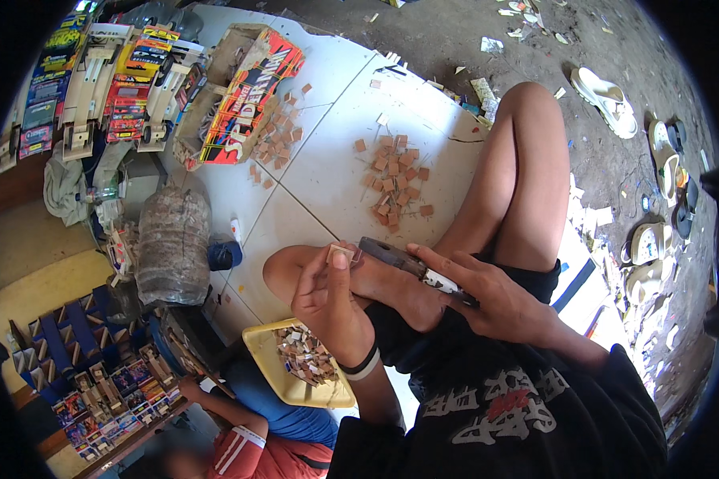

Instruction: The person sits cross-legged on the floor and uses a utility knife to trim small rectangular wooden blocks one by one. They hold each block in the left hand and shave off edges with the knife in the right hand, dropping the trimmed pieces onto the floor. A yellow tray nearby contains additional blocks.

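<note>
Between the thumb and fingers of my left hand (335,307) is a small square wooden piece (341,255), held up over my bent leg. My right hand (491,295) grips a dark metal hand tool (387,253) with a white section on its handle; its exact kind is unclear. The tool's blunt grey end points at the wooden piece, very close to it; whether they touch, I cannot tell. Beyond my legs, a pile of small brown wooden squares (391,172) lies on the white tiles, with thin sticks among them. A yellow plastic tub (268,363) of similar pieces stands beside my left forearm.
A printed cardboard box (244,112) stands at the far left near more wooden squares (280,136). Toy trucks (112,88) line the upper left. A stuffed clear sack (173,243) sits left. Another person (256,443) is lower left. Sandals (607,100) and scraps lie right.
</note>
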{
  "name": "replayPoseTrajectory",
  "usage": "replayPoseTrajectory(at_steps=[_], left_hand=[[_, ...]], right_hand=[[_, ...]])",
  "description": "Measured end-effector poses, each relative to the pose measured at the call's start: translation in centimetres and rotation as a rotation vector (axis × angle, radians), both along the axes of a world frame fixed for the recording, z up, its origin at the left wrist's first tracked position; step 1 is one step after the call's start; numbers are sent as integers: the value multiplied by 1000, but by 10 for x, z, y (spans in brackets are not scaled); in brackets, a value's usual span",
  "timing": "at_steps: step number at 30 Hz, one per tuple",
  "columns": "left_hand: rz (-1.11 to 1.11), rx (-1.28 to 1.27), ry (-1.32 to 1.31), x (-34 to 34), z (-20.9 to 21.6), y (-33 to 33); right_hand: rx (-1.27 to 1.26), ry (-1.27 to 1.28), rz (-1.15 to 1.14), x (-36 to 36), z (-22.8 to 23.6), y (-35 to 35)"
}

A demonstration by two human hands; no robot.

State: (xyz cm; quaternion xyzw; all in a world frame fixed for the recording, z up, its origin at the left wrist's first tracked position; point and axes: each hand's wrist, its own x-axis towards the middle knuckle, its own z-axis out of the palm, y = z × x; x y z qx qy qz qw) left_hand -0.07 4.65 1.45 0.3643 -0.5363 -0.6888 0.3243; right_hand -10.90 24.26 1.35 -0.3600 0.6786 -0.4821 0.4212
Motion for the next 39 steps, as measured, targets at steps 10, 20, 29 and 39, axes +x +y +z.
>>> replayPoseTrajectory(at_steps=[10,20,29,39], left_hand=[[69,159,98,-4,-5,12],[58,125,87,2,-4,10],[34,90,83,10,-2,8],[-532,509,536,21,-40,-9]], right_hand=[[11,36,-45,5,0,2],[99,108,2,3,8,-1],[73,78,26,6,11,-5],[101,-583,279,2,1,5]])
